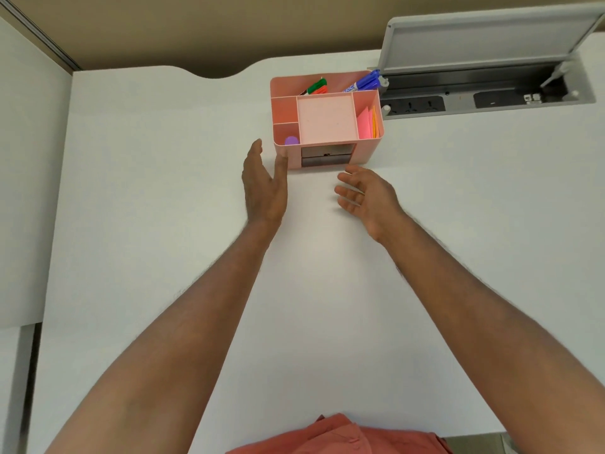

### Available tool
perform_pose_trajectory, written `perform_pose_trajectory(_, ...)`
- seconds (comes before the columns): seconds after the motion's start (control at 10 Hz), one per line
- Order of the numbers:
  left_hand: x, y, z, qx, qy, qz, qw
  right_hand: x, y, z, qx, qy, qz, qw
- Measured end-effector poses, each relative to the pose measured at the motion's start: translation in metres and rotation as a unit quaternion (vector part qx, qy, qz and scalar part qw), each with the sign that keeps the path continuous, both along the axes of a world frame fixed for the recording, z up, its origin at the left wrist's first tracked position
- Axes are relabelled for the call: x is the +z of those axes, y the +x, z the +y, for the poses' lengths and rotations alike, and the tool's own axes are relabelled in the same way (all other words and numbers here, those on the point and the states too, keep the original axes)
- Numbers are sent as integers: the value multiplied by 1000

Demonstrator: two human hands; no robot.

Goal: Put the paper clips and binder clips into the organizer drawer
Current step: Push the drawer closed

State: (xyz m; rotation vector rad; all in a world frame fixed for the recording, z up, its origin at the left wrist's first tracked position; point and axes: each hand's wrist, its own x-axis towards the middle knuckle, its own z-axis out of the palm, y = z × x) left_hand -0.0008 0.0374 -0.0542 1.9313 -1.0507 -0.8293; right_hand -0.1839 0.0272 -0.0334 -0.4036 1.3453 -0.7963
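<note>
Coral shirt hem (pixel 343 434) at bottom edge, both bare forearms stretched out over white bench (pixel 163 191). Left hand (pixel 263 188) released, fingers straight, edge-on, just beside near-left corner of pink organizer (pixel 368 152), possibly touching; cannot tell. Right hand (pixel 365 194) released too, palm turned inward, fingers loosely curled, grasping nothing, just short of organizer front. Drawer (pixel 327 154) low in front face, dark, seemingly shut or nearly so. No paper clips or binder clips visible anywhere on bench; likely inside drawer already, or out of view. Markers (pixel 365 81), sticky notes (pixel 368 122), purple cap (pixel 291 140) in upper compartments. Probable step: steadying body, working drawer. Best done bracing left hand flat against side wall, right fingertips square on drawer front, moving straight along its track, no skew
</note>
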Motion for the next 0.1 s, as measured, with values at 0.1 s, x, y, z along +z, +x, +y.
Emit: perform_pose_trajectory(0.1,-5,3,18,-31,-12,-86,996,-7,-7,9,59,-102,214,970)
